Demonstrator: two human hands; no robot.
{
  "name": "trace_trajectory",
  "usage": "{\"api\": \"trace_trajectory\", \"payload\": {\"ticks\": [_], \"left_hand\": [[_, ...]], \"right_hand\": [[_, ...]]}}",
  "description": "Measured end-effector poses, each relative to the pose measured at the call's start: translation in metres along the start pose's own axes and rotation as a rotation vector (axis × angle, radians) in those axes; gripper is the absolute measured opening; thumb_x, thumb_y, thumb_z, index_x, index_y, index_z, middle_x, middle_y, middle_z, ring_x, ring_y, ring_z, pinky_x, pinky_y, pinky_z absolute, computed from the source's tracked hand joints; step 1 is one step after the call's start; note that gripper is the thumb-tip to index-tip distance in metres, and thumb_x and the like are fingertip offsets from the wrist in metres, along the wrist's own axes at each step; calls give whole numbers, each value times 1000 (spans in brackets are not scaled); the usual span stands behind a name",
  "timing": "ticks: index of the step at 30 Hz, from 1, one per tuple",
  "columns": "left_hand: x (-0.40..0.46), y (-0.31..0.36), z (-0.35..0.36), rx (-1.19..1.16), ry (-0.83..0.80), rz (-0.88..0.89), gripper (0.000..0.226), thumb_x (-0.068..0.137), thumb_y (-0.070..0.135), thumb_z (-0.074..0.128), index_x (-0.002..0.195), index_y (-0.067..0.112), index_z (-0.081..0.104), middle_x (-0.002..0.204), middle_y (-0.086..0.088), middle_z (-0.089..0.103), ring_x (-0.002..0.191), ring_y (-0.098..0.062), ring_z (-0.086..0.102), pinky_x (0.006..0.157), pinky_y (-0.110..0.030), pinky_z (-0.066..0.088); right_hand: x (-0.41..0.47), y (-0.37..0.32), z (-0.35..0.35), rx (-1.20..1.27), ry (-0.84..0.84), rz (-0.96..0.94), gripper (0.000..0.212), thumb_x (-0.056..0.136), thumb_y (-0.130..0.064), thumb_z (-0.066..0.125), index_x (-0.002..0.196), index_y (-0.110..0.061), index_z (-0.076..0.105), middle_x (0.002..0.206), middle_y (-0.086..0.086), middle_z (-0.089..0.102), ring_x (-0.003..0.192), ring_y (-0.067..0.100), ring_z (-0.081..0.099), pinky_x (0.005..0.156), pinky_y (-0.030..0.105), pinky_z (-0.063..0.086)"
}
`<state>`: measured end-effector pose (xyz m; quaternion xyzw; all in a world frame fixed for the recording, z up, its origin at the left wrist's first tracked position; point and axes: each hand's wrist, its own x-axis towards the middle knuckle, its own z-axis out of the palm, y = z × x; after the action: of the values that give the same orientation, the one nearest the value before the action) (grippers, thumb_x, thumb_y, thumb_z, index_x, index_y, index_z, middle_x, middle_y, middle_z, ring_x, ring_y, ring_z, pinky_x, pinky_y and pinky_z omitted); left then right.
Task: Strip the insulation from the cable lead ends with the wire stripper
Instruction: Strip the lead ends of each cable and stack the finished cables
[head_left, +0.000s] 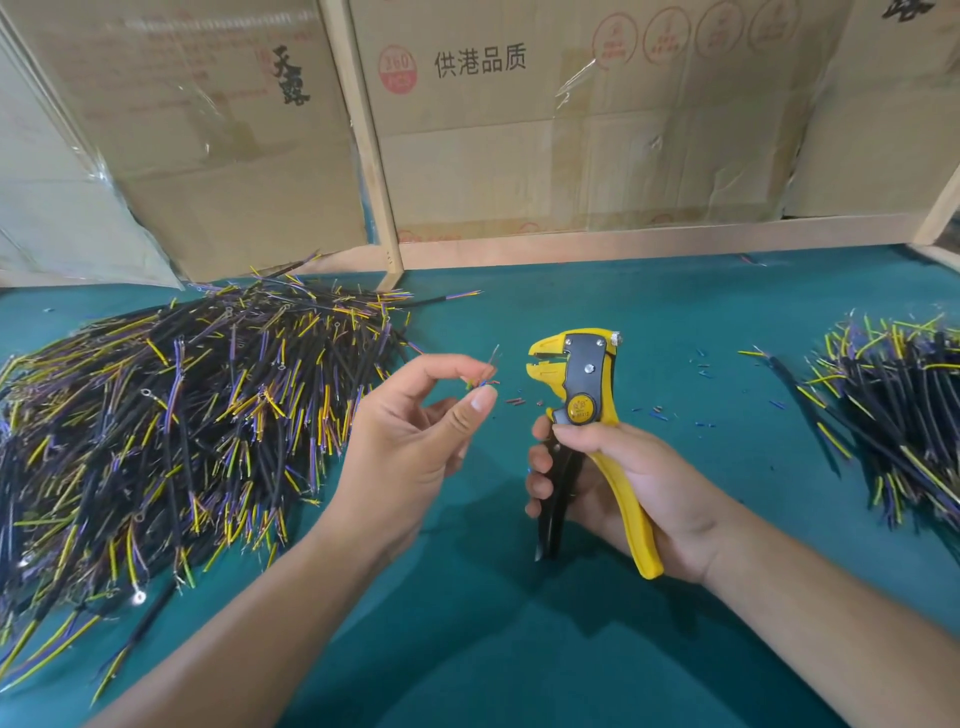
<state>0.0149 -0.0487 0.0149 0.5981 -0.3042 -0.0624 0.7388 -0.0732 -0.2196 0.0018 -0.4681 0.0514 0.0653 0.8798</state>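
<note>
Green-covered table, filling the lower frame. Behind it, tall cardboard boxes printed with black and red characters, with wooden framing between them and along the back edge.

On the left of the table, a big heap of black cables with yellow, blue and purple lead ends, some fitted with ring terminals. On the right, a smaller heap of the same cables, well apart from the first.

Between the 2 heaps, above the table: right hand, fingers curled round both handles of the wire stripper, thumb laid across the tool just under its round pivot. Stripper upright, yellow and black, mouth gaping toward the left, 1 handle yellow and 1 black.

Left hand, thumb and forefinger pinching the cable lead ends, other fingers loosely curled. Lead tips just beside the stripper mouth, apart from it, bare strands poking up above the fingertips.

Scattered on the cloth near the stripper, small blue and reddish insulation offcuts.
</note>
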Motion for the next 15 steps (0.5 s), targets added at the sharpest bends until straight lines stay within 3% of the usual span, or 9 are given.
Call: {"api": "trace_trajectory", "payload": {"ticks": [7, 9, 15], "left_hand": [[0, 0, -3, 2, 45, 38, 14, 79, 32, 77, 91, 26, 74, 82, -15, 57, 48, -12, 37, 46, -21, 28], [0, 1, -4, -1, 53, 35, 11, 78, 31, 77, 89, 28, 74, 90, -3, 66, 48, -10, 40, 46, -18, 31], [1, 2, -2, -3, 54, 4, 11, 85, 18, 71, 85, 29, 69, 94, 4, 69, 48, -9, 39, 45, -18, 30]], "right_hand": [[2, 1, -2, -6, -15, 33, 27, 86, -24, 67, 104, -5, 63, 84, 13, 57, 71, 28, 56, 72, 44, 56], [2, 1, -2, -15, -25, 33, 29, 86, -24, 66, 106, -4, 62, 84, 13, 57, 72, 29, 56, 73, 44, 56], [0, 1, -1, -37, -26, 11, 30, 85, -21, 66, 109, -2, 61, 84, 16, 57, 73, 30, 56, 74, 45, 56]]}}
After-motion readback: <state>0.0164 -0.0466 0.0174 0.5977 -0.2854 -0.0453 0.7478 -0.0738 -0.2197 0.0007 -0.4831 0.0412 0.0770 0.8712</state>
